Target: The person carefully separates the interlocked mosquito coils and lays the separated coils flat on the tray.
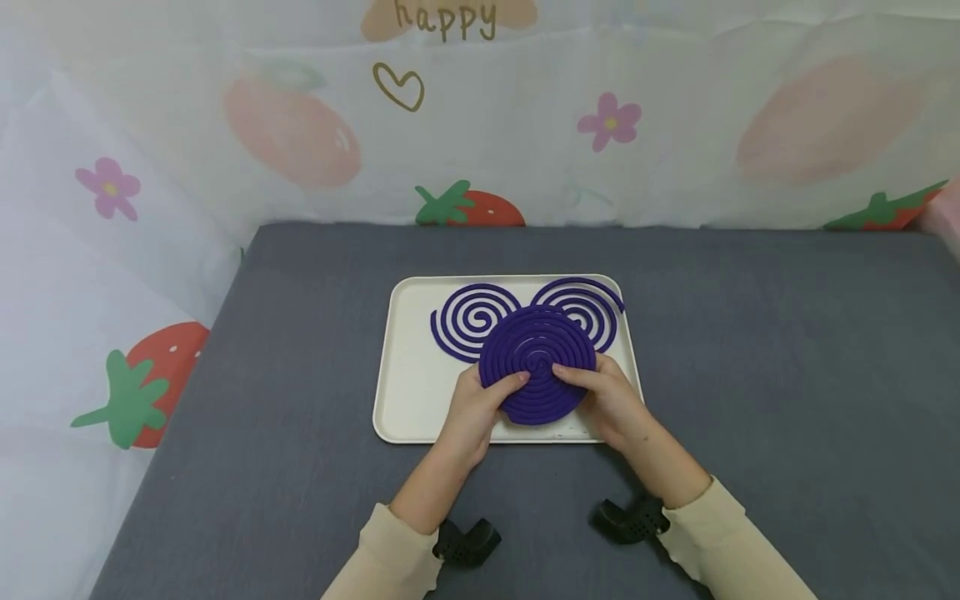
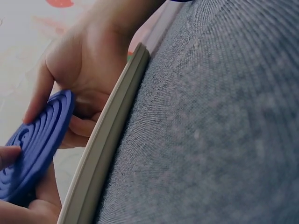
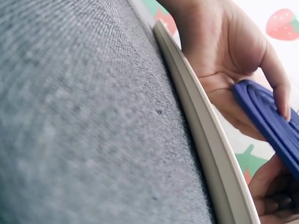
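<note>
A thick round disc (image 1: 538, 400), wound as a tight purple spiral, is held over the tray by both hands. From its left edge my left hand (image 1: 471, 408) grips it, thumb on the upper face near the centre. My right hand (image 1: 617, 408) grips the opposite edge, its thumb also on top. The other fingers go under the disc, mostly hidden in the head view. In the left wrist view the disc (image 2: 39, 133) is tilted; the right wrist view shows its thick edge (image 3: 261, 123). Behind it lie two looser purple spirals, one left (image 1: 468, 310) and one right (image 1: 577, 283).
A cream rectangular tray (image 1: 408, 408) with a raised rim lies under the spirals, on a grey cloth-covered table (image 1: 270, 400). The right spiral reaches the tray's far right rim. A white printed cloth (image 1: 510, 100) hangs behind the table. Black wrist devices (image 1: 468, 543) sit at both sleeves.
</note>
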Motion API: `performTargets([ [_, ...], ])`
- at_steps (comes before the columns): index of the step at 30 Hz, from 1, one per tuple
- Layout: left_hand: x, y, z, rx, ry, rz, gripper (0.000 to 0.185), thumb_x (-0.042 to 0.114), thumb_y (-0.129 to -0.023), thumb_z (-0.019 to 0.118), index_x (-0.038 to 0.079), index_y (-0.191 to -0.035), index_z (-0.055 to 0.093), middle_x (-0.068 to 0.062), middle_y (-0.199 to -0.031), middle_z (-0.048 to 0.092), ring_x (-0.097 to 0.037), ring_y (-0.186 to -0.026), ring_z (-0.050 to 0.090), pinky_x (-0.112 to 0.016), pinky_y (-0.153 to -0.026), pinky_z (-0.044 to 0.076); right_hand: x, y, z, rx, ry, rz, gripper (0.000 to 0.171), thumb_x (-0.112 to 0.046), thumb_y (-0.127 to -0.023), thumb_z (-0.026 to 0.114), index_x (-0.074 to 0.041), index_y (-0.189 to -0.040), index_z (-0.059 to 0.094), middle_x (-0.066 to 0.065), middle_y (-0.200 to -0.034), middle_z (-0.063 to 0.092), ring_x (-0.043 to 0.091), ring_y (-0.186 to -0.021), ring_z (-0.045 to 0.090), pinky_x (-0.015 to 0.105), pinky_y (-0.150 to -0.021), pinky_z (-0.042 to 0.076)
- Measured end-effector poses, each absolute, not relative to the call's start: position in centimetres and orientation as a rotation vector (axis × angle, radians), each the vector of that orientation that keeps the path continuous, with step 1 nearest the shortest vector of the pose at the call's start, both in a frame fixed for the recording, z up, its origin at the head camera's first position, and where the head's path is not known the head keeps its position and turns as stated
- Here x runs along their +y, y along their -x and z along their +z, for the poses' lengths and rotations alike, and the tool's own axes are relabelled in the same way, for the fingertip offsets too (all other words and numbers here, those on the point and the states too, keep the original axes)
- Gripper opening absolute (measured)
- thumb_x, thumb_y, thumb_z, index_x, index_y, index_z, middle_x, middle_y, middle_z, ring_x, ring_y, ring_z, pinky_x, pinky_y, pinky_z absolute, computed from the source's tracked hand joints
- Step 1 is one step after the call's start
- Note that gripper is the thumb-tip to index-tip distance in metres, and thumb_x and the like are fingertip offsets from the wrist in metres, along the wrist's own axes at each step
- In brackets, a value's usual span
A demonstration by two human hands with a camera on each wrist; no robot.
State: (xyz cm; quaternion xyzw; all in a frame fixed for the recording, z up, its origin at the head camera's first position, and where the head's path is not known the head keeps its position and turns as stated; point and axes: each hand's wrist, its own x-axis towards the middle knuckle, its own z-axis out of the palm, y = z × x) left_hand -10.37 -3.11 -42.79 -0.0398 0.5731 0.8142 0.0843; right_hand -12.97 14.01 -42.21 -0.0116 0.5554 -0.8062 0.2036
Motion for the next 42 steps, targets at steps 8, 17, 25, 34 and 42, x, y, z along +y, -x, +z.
performTargets([
  [8,-3.2,10.2,-42.7,1.592,0.021,2.404,0.043,0.006,-0.089,0.057,-0.009,-0.128,0.047,-0.008,-0.108,0.062,-0.012,-0.094,0.062,-0.025,-0.081,0.052,14.6,13.1,-42.8,1.224,0.1,-2.391,0.029,0.004,-0.094,0.04,-0.012,-0.103,0.064,0.001,-0.099,0.066,0.011,-0.089,0.063,0.024,-0.079,0.052],
  [17,-3.5,10.2,-42.4,1.485,-0.136,2.476,0.037,0.004,-0.091,0.046,-0.016,-0.121,0.048,0.002,-0.091,0.067,-0.008,-0.079,0.064,-0.023,-0.07,0.054,15.2,13.6,-42.6,1.039,0.157,-2.444,0.034,0.004,-0.097,0.032,-0.008,-0.103,0.064,0.003,-0.097,0.067,0.013,-0.088,0.063,0.025,-0.078,0.051],
  [25,-3.8,10.6,-42.4,1.447,-0.18,2.567,0.041,-0.001,-0.091,0.039,-0.024,-0.125,0.04,-0.002,-0.095,0.069,-0.011,-0.083,0.067,-0.026,-0.071,0.056,15.4,13.9,-42.2,1.032,0.104,-2.511,0.037,0.004,-0.098,0.03,-0.008,-0.101,0.064,0.003,-0.094,0.066,0.013,-0.084,0.063,0.025,-0.076,0.051],
  [34,-3.7,10.6,-42.4,1.482,-0.158,2.56,0.041,-0.004,-0.09,0.041,-0.023,-0.125,0.041,-0.006,-0.097,0.068,-0.012,-0.083,0.067,-0.028,-0.071,0.056,15.4,13.8,-42.2,1.017,0.09,-2.518,0.04,0.004,-0.098,0.027,-0.007,-0.099,0.065,0.004,-0.092,0.067,0.014,-0.083,0.064,0.026,-0.074,0.052],
  [42,-3.6,10.5,-42.9,1.572,-0.187,2.477,0.041,-0.011,-0.086,0.046,-0.02,-0.126,0.043,-0.012,-0.104,0.066,-0.01,-0.085,0.065,-0.023,-0.074,0.055,15.4,13.8,-42.3,0.955,0.062,-2.578,0.038,0.006,-0.097,0.029,-0.005,-0.1,0.065,0.006,-0.094,0.067,0.015,-0.084,0.064,0.025,-0.077,0.052],
])
